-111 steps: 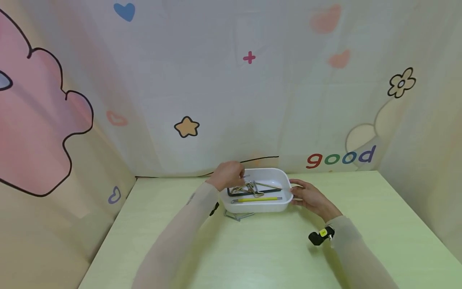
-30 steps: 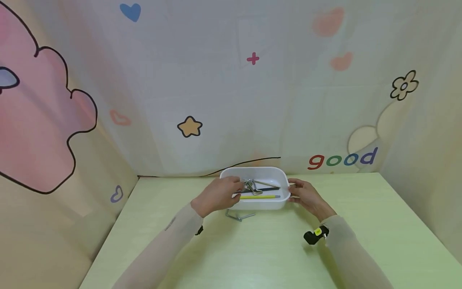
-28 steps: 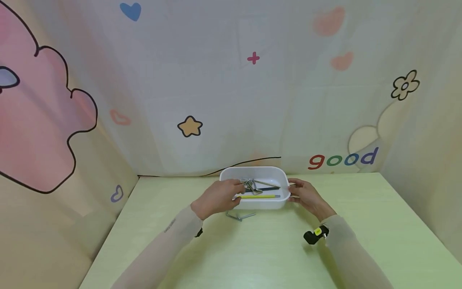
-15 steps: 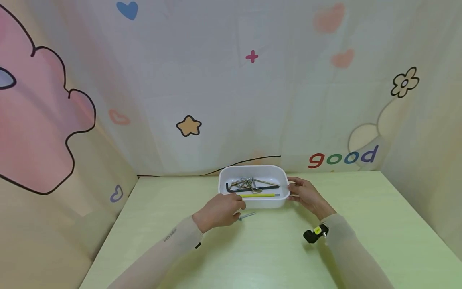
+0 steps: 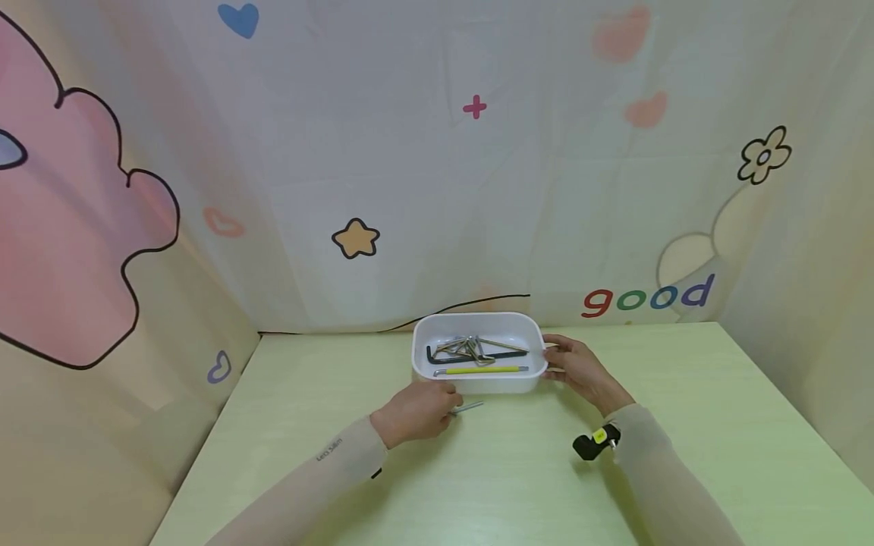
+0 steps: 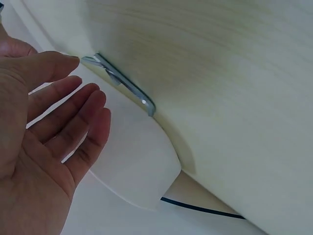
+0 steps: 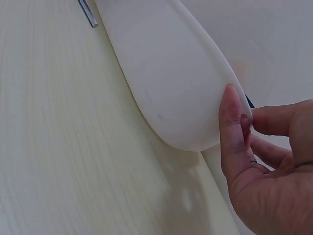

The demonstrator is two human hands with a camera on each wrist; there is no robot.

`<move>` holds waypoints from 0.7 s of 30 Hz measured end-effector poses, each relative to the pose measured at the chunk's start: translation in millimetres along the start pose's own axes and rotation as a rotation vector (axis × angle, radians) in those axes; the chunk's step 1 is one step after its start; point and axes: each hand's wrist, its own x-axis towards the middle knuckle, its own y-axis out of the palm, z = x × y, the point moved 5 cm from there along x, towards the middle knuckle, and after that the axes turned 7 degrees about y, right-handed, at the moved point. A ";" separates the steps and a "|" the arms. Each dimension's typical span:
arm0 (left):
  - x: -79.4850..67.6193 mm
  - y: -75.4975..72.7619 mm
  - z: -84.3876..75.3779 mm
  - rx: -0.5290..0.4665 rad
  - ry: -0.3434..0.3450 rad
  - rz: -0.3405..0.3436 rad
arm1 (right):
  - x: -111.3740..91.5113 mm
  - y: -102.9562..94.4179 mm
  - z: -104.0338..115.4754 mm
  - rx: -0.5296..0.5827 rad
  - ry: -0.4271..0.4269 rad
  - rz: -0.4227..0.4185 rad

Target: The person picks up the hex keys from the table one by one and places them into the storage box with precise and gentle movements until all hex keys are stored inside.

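A white plastic tray (image 5: 501, 385) stands at the back of the table. Inside lie several gold and silver hex keys (image 5: 467, 349), a long black hex key (image 5: 444, 360) and a yellow-sleeved one (image 5: 488, 370). My left hand (image 5: 416, 413) is low at the tray's front, over loose silver hex keys (image 5: 470, 407) on the table. In the left wrist view its fingers are loosely bent and hold nothing, thumb tip right beside the keys (image 6: 129, 85). My right hand (image 5: 580, 371) holds the tray's right end, thumb (image 7: 230, 122) against the outer wall and fingers at the rim.
A patterned curtain (image 5: 410, 152) rises behind the tray at the table's back edge, with more curtain at both sides. The pale green table (image 5: 519, 485) spreads out in front. A black camera (image 5: 595, 442) is strapped to the right wrist.
My left hand has come out of the tray, moving down and forward to the loose hex keys on the table. The right hand has stayed at the tray's end.
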 end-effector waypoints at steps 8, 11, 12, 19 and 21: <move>1.5 13.2 2.8 -0.005 -0.037 0.067 | -0.2 1.1 -0.6 -0.019 0.012 0.000; 1.3 16.7 3.4 0.020 -0.035 0.067 | 0.2 1.4 -0.8 -0.018 0.020 -0.002; 1.3 17.8 3.7 0.032 -0.032 0.061 | 0.3 1.3 -0.9 -0.017 0.022 -0.003; 0.8 19.6 3.7 0.076 -0.009 0.028 | 1.1 0.0 -1.2 -0.017 0.011 0.005; 0.1 19.5 3.4 0.070 -0.008 0.034 | 1.3 -0.4 -1.6 -0.016 0.014 0.003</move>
